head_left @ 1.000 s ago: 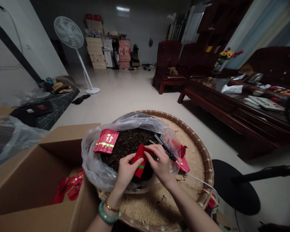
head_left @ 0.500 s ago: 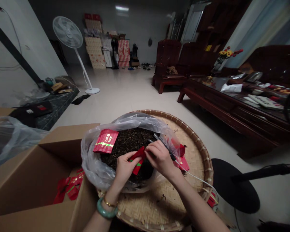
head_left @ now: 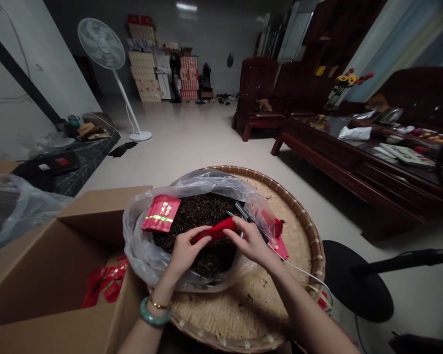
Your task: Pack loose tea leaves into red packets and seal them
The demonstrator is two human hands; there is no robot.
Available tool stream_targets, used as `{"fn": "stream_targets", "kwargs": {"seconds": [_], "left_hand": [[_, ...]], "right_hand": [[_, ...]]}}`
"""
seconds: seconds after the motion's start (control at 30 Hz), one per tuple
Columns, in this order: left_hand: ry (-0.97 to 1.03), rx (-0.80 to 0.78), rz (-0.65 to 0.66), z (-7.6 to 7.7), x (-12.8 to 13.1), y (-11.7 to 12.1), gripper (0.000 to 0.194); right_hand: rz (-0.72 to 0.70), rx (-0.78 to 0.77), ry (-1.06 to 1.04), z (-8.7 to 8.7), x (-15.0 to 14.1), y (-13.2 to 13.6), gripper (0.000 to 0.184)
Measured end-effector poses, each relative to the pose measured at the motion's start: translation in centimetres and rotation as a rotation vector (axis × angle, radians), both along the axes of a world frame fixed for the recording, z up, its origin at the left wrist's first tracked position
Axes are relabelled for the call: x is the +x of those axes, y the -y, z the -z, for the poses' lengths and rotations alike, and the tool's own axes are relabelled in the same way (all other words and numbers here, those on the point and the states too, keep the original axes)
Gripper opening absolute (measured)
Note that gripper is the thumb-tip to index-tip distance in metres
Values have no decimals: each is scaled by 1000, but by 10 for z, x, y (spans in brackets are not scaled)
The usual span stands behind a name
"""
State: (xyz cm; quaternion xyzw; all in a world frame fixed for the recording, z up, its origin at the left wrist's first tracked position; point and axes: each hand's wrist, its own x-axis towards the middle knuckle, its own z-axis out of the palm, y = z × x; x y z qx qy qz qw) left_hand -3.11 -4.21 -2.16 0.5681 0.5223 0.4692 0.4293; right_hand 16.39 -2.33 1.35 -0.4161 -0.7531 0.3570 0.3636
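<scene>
My left hand (head_left: 189,250) and my right hand (head_left: 250,241) pinch a small red tea packet (head_left: 218,230) at its two ends, holding it lengthwise over an open clear plastic bag (head_left: 140,260). Dark loose tea leaves (head_left: 203,209) fill the bag. On the leaves at the left lies a stack of red packets (head_left: 161,213) with gold lettering and a green-gold stripe. Just beyond my right hand a dark tool with metal prongs (head_left: 245,212) and a white cord rests at the bag's edge, partly hidden by the hand.
The bag sits on a round woven bamboo tray (head_left: 291,211), with more red packets (head_left: 280,248) at its right. A cardboard box (head_left: 59,255) at left holds several red packets (head_left: 109,280). A black round stand base (head_left: 369,285) is at right, a wooden table (head_left: 339,172) beyond, and a white fan (head_left: 131,113) behind.
The packet has turned from steeply slanted to nearly level. My left hand has shifted slightly up and left, and my right hand now grips the packet's other end.
</scene>
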Motion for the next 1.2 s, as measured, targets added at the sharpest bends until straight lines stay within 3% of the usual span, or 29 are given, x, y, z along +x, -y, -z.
{"fn": "stream_targets", "kwargs": {"seconds": [0.17, 0.23, 0.33, 0.53, 0.67, 0.73, 0.8, 1.0, 1.2], "left_hand": [[225, -111, 45, 5, -7, -4, 53], [177, -78, 51, 6, -6, -5, 50], [98, -9, 26, 9, -6, -5, 44], [-88, 109, -85, 18, -14, -4, 39], [-460, 442, -225, 12, -11, 3, 39], [-673, 594, -179, 7, -6, 7, 54], [-779, 660, -87, 3, 0, 9, 57], [-736, 664, -26, 8, 4, 4, 53], [-674, 634, -68, 10, 1, 2, 45]], "right_hand": [[-215, -398, -330, 7, -7, -4, 35], [-305, -523, -342, 10, -10, -5, 41], [-324, -616, -353, 15, -12, -8, 48], [-292, -599, -330, 16, -11, -10, 56], [-240, -506, -244, 11, -14, -10, 55], [-220, -452, -186, 10, -18, -10, 52], [-207, -414, -132, 10, -23, -10, 49], [-240, -448, -201, 8, -28, -13, 49], [-283, -519, -169, -8, -24, -14, 59]]}}
